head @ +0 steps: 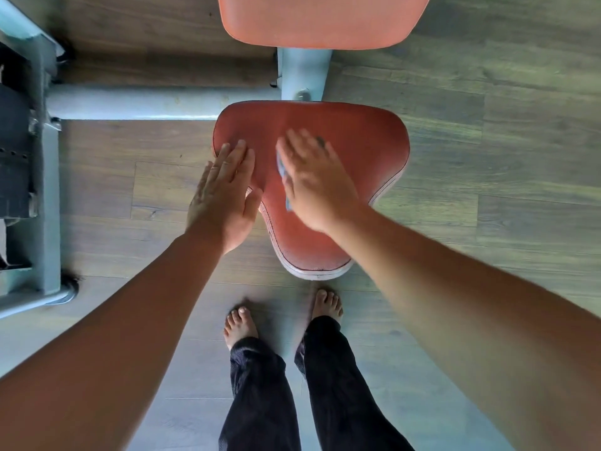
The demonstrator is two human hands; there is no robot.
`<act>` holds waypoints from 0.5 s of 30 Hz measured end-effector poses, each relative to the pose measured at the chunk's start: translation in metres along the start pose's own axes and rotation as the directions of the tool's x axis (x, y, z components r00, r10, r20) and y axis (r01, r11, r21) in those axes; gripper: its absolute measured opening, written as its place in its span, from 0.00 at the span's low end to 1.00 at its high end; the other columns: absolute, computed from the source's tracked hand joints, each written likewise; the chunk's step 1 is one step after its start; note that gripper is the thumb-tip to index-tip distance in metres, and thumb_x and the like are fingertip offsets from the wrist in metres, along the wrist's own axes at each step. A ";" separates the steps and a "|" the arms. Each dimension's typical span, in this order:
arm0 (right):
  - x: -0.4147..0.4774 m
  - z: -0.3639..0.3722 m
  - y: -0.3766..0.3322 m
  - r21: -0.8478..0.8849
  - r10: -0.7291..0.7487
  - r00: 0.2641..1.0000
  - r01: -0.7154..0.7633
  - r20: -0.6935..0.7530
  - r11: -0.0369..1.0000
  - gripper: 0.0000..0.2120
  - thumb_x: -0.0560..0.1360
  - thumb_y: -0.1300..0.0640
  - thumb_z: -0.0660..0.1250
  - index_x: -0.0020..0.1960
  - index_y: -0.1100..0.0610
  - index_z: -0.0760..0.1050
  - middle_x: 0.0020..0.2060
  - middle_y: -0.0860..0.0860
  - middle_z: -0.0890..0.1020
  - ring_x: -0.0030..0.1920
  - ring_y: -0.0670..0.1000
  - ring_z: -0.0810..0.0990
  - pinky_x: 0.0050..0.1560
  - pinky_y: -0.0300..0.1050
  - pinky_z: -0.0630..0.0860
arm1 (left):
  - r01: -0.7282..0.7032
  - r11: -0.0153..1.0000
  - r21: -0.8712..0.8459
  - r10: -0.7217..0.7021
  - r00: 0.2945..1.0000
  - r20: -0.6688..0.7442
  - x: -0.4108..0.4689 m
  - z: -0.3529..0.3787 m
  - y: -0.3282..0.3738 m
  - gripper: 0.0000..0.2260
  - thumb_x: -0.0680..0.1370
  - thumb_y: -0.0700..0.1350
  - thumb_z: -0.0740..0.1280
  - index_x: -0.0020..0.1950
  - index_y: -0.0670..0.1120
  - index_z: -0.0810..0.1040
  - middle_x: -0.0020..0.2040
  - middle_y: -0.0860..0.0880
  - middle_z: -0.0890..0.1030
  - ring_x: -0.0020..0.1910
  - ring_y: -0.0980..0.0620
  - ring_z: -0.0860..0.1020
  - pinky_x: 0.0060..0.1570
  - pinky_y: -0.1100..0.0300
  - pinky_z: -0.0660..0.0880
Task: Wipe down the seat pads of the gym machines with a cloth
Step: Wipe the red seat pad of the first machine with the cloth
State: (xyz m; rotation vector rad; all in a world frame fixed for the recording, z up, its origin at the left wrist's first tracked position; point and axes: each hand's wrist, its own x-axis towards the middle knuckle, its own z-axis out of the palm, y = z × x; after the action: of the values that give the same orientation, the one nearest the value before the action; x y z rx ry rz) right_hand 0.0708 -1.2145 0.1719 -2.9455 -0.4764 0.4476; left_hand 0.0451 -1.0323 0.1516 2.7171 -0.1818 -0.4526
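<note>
Grey machine frame (pixel 42 177) at far left; left hand (pixel 224 187) flat, fingers straight, resting on left edge of red seat pad (pixel 357 148); right hand (pixel 317 180) blurred, fingers spread, pressing blue cloth (pixel 282 169) onto pad centre; orange backrest pad (pixel 322 19) above; bare feet (pixel 240 323) on wood floor (pixel 487 125) below.

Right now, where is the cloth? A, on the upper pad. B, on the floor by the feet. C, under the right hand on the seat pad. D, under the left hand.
C: a blue edge of the cloth peeks out from under the right hand, which presses flat on the red seat pad, while the left hand rests bare on the pad's left edge.
</note>
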 end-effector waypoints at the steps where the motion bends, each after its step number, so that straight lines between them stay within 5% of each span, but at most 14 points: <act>1: 0.012 -0.002 -0.002 0.009 0.085 0.996 -0.086 0.011 0.996 0.29 0.84 0.51 0.52 0.83 0.56 0.53 0.83 0.54 0.55 0.83 0.55 0.52 0.80 0.61 0.55 | 0.000 1.000 -0.002 0.000 1.000 0.000 0.000 0.000 0.001 0.29 0.86 0.51 0.56 0.86 0.48 0.53 0.86 0.51 0.49 0.85 0.50 0.45 0.83 0.49 0.45; 3: 0.000 0.005 -0.017 0.005 0.156 0.987 -0.155 -0.032 0.988 0.29 0.84 0.51 0.52 0.83 0.58 0.53 0.83 0.55 0.56 0.83 0.56 0.52 0.80 0.61 0.54 | -0.009 1.000 -0.009 0.009 1.000 -0.012 0.002 0.002 0.004 0.28 0.86 0.50 0.56 0.86 0.47 0.54 0.86 0.51 0.50 0.85 0.50 0.46 0.83 0.49 0.45; 8: -0.092 0.015 -0.010 0.050 -0.128 0.992 0.128 -0.003 0.991 0.29 0.82 0.50 0.53 0.82 0.56 0.57 0.82 0.53 0.60 0.82 0.55 0.57 0.79 0.58 0.57 | -0.019 0.999 -0.037 0.018 0.999 -0.028 0.003 0.003 0.004 0.30 0.83 0.52 0.52 0.85 0.47 0.56 0.86 0.50 0.52 0.85 0.49 0.48 0.83 0.48 0.48; 13: 0.000 0.002 0.043 0.013 0.254 0.967 -0.253 -0.005 0.967 0.30 0.83 0.50 0.52 0.82 0.58 0.53 0.82 0.56 0.56 0.82 0.57 0.53 0.79 0.61 0.55 | -0.050 0.999 -0.003 0.050 0.998 -0.031 0.002 0.004 0.002 0.29 0.85 0.53 0.54 0.85 0.47 0.56 0.86 0.50 0.52 0.85 0.49 0.47 0.83 0.48 0.47; 15: -0.028 0.007 0.026 0.040 0.264 0.964 -0.263 -0.040 0.964 0.30 0.83 0.51 0.51 0.82 0.59 0.53 0.82 0.56 0.57 0.82 0.57 0.53 0.80 0.61 0.54 | -0.068 0.998 -0.013 0.067 0.997 -0.036 0.004 0.003 0.007 0.29 0.84 0.54 0.54 0.85 0.46 0.57 0.86 0.49 0.54 0.85 0.48 0.48 0.83 0.47 0.47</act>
State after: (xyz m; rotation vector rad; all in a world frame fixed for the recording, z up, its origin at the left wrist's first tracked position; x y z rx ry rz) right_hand 0.0505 -1.2475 0.1682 -2.9885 -0.0683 0.4102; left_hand 0.0474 -1.0409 0.1506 2.6935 -0.2588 -0.3843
